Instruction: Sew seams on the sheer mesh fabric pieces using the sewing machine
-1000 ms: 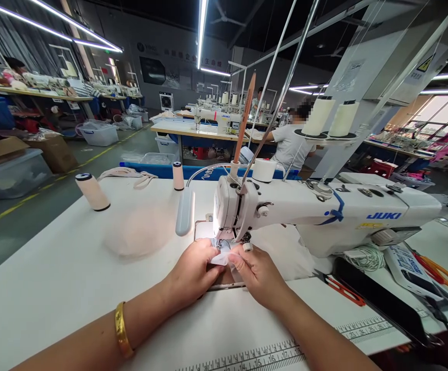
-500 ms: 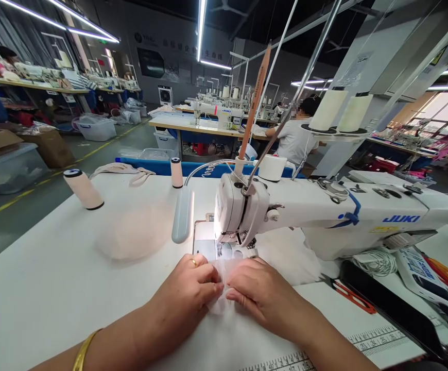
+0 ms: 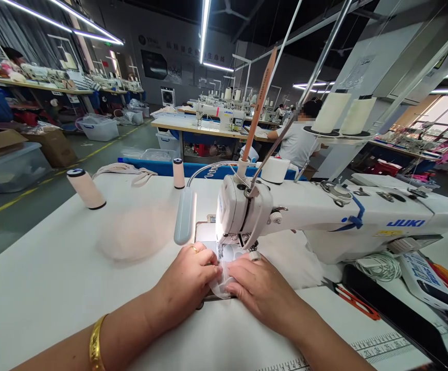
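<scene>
Just in front of the presser foot of the white sewing machine [image 3: 243, 206], both my hands grip a small piece of sheer, whitish fabric [image 3: 220, 287]. My left hand [image 3: 189, 275], with a ring on one finger, pinches its left side between thumb and bent fingers. On the other side my right hand [image 3: 260, 291] is closed on the fabric, fingers close to the needle plate. The hands partly cover the piece, and its far end runs toward the needle. More sheer fabric [image 3: 291, 257] lies under the machine arm, and a pale sheer heap [image 3: 135, 234] rests to the left.
Two peach thread cones [image 3: 86, 188] stand on the white table, near a grey lamp [image 3: 184, 216]. At right lie orange-handled snips [image 3: 359, 303], a black long object [image 3: 394, 314] and a coiled cable [image 3: 376, 266]. A printed ruler [image 3: 382, 346] marks the front edge. A person [image 3: 295, 139] sits beyond.
Both hands have moved forward, closer to the needle, carrying the fabric with them. More of the plate's near edge shows below the fabric. The view has shifted slightly.
</scene>
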Available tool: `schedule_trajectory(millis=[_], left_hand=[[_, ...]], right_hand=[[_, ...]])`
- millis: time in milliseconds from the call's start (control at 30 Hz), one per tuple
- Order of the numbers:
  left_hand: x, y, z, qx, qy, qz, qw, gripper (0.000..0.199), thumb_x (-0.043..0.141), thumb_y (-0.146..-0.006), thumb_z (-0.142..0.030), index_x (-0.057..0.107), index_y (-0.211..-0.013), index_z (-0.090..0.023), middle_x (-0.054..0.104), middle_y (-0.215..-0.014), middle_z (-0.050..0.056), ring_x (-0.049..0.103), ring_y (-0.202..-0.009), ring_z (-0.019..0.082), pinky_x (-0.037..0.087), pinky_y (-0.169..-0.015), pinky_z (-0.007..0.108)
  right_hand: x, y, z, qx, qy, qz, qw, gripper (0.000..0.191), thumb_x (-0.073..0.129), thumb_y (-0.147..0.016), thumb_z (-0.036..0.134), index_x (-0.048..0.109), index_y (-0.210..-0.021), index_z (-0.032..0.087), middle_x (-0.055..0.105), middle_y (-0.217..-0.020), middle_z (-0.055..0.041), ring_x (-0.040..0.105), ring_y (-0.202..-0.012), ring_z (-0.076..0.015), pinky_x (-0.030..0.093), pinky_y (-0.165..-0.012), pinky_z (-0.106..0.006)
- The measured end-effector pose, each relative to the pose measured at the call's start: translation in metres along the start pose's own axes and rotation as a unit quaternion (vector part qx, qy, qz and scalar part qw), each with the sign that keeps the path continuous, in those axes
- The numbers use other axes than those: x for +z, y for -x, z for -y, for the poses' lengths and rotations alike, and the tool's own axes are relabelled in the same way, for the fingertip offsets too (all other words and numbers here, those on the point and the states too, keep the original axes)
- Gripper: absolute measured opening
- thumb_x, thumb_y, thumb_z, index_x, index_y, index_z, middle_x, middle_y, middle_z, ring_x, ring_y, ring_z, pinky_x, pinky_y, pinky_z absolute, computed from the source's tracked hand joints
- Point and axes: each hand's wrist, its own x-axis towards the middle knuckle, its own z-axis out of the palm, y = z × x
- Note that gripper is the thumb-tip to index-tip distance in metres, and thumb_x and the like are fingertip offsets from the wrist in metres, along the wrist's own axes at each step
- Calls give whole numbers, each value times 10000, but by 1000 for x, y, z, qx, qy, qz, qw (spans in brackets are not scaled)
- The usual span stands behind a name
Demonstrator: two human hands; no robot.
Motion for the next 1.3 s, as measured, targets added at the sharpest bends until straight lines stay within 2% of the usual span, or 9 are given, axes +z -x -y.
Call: schedule_trajectory(millis=[100,167,267,400,533,600,767,933,1300], left_hand=[[-2,-4,2,0,-13,21,1000,337,457,-989,-124,733,-817,-210,658,-823,45,497,-772,201,379,-700,339],[-4,-7,4,-5,-3,42,999,346,446,-996,-127,746,-844,-209,648,-777,36,492,-737,194,391,-682,327],[-8,-11,7,-40,55,61,996,338,451,-982,-122,773,-966,-221,682,-814,34,540,-763,196,439,-706,313],[-13,-18,9,-101,107,111,983,327,460,-948,-99,755,-872,-218,691,-848,33,584,-824,200,469,-769,316],[-16,-21,10,-110,112,127,979,308,469,-948,-95,733,-844,-215,669,-834,30,586,-827,198,465,-779,314],[-15,-18,9,-87,100,111,985,314,466,-959,-107,748,-894,-227,675,-861,36,583,-834,205,451,-769,320],[-18,-5,-3,-2,59,70,996,299,495,-989,-107,757,-949,-246,738,-944,28,642,-920,209,379,-849,376],[-27,0,-13,16,42,90,995,291,509,-963,-49,732,-954,-236,772,-938,-8,673,-861,175,319,-793,383],[-13,2,5,5,7,54,999,327,441,-997,-70,717,-953,-239,781,-993,11,671,-903,202,319,-836,400]], right_hand=[[-1,-1,5,4,-14,-6,1000,303,744,-966,460,605,-1106,230,716,-1046,-39,620,-934,-274,440,-815,-389],[2,-2,6,6,-14,-16,1000,344,750,-963,430,590,-1192,230,714,-1123,-51,626,-963,-279,450,-835,-396],[11,-6,5,17,-13,-47,999,84,519,-1057,210,599,-1083,216,711,-1016,-49,632,-901,-255,437,-752,-365],[13,-13,3,66,-29,-109,991,284,350,-1102,211,587,-947,229,641,-783,-12,584,-730,-214,423,-702,-342],[8,-15,2,61,-45,-127,989,328,320,-1127,253,581,-928,238,636,-768,1,570,-726,-201,425,-720,-330],[7,-13,1,41,-46,-118,991,330,316,-1133,265,572,-927,231,653,-810,-9,569,-744,-197,421,-721,-328],[3,0,3,-52,-12,-24,998,295,411,-1123,308,546,-876,217,645,-868,-19,552,-802,-201,431,-752,-336],[-2,5,8,-45,20,1,999,181,572,-1073,326,574,-930,215,659,-932,-23,559,-879,-220,436,-792,-353],[6,0,2,-3,49,-9,999,123,605,-1044,239,599,-925,210,681,-954,-32,582,-861,-230,424,-769,-361]])
